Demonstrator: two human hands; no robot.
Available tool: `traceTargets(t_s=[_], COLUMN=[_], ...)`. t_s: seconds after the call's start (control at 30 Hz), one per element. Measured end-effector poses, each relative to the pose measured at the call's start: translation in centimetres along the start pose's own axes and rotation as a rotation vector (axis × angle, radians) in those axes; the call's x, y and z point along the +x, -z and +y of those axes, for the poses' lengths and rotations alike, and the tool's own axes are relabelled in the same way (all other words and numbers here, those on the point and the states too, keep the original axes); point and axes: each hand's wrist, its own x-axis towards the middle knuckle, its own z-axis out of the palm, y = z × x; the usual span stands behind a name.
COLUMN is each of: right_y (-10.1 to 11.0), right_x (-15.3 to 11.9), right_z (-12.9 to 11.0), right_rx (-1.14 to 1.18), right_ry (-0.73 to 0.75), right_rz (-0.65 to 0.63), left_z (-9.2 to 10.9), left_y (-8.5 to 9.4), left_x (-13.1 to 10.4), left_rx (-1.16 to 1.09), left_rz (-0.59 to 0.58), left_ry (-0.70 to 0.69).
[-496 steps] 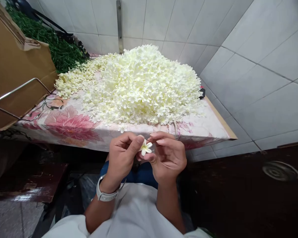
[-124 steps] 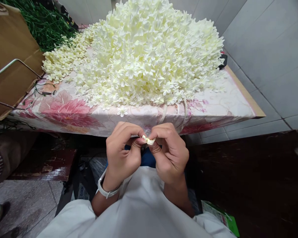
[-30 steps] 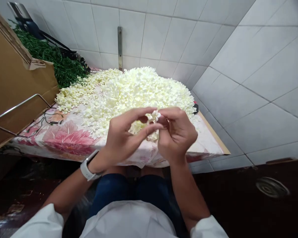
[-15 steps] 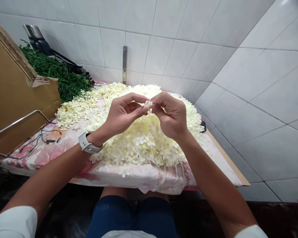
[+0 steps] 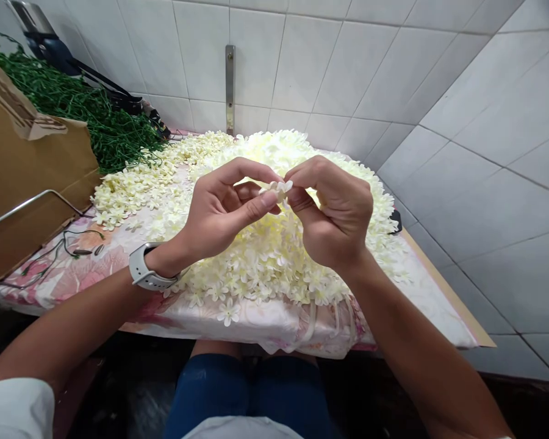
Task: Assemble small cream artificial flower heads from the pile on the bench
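Between my two hands, above the pile, is a small white artificial flower [image 5: 281,190]. My left hand [image 5: 231,204], a pale watch on its wrist, pinches it between thumb and forefinger. On the flower's other side my right hand [image 5: 332,204] closes its thumb and forefinger at the petals' edge; other fingers are curled in. Whether one flower or more is pinched, I cannot tell. Behind and below the hands spreads a big heap of cream-white artificial flowers [image 5: 265,268]. One loose flower [image 5: 229,313] lies at the table's front edge.
Smaller cream blossoms [image 5: 123,189] lie to the left, by a tangle of green artificial stems [image 5: 73,110]. At far left stand a cardboard box [image 5: 41,177] and a metal wire frame [image 5: 22,210]. Tiled walls [image 5: 338,67] close off the back and right. A floral cloth [image 5: 265,320] covers the table.
The view has shifted slightly closer and lower. My right hand has moved a little right, away from the left, and more of the white flower shows between the fingertips.
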Motion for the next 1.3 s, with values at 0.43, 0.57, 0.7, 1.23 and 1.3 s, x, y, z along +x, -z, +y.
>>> traceTargets(t_s=[0.43,0.57,0.7,1.23,1.3], right_y=[0.0,0.1,0.0,0.3,0.1], right_x=[-0.4,-0.4,-0.4,-0.3,-0.3], right_z=[0.3,-0.1,-0.1,-0.6,-0.6], right_rx=[0.079,0.124,0.117,0.026,0.017], right_ry=[-0.037,0.0,-0.011,0.045,0.066], right_rz=[0.036,0.004,-0.006,-0.034,-0.005], left_z=[0.2,0.3,0.2,-0.7,-1.0], left_y=[-0.1,-0.2,-0.1,1.1,1.2], left_x=[-0.3,-0.4,-0.5,0.1,0.1], left_rx=[0.033,0.068,0.161,0.431,0.516], left_rz=[0.055,0.07,0.009,-0.087,-0.07], left_ry=[-0.017,-0.05,-0.153,-0.403,-0.443])
